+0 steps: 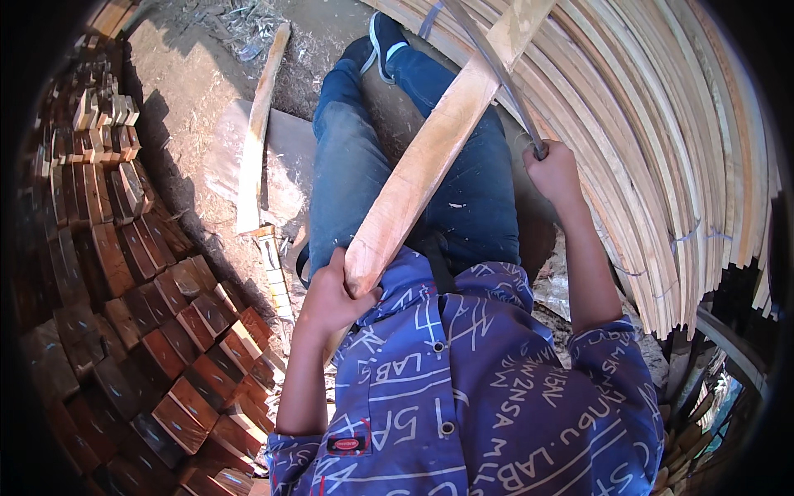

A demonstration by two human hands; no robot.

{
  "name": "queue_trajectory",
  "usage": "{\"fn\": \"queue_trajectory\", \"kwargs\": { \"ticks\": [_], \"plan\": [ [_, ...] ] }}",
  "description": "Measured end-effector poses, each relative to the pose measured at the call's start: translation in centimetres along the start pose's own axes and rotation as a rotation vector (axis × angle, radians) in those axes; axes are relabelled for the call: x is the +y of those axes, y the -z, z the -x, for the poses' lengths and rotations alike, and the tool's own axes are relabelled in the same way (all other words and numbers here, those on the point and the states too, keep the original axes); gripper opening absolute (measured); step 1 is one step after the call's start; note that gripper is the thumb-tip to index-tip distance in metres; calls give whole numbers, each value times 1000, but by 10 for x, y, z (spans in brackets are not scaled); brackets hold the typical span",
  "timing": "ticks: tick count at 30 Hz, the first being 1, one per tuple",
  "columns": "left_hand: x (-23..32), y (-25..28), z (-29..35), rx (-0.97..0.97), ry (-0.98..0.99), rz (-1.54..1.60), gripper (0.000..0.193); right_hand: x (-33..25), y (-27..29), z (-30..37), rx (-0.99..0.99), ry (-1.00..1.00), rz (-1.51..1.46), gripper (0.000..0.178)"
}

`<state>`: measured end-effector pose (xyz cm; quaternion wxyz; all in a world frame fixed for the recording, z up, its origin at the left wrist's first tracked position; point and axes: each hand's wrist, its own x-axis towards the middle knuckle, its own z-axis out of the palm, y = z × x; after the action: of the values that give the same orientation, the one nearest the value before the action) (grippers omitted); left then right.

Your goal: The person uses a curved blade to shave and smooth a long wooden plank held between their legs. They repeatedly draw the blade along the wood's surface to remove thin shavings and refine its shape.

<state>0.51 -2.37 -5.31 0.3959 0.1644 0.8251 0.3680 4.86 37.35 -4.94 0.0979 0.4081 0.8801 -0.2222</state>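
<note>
left hand grips plank | right hand grips blade handle | blade tip cut off

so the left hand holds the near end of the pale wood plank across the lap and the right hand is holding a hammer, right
Not quite. The head view shows the right hand gripping the handle of a long curved blade, not a hammer. The rest holds: the left hand holds the near end of the pale wood plank, which lies across the lap.
</note>
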Motion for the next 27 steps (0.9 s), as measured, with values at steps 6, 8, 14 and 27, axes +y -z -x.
{"fn": "queue_trajectory", "kwargs": {
  "ticks": [6, 8, 14, 27],
  "plan": [
    [0, 1, -2, -16, 11, 39, 57, -4, -15, 4, 41, -26, -44, 27],
    [-1, 3, -3, -6, 0, 32, 58, -5, -13, 8, 113, 62, -49, 26],
    [-11, 1, -7, -32, 1, 51, 61, -19, 1, 24, 64, 136, 117, 23],
    [-2, 0, -5, 7, -29, 8, 59, -13, 37, -13, 128, 205, 442, 19]
  ]
}}
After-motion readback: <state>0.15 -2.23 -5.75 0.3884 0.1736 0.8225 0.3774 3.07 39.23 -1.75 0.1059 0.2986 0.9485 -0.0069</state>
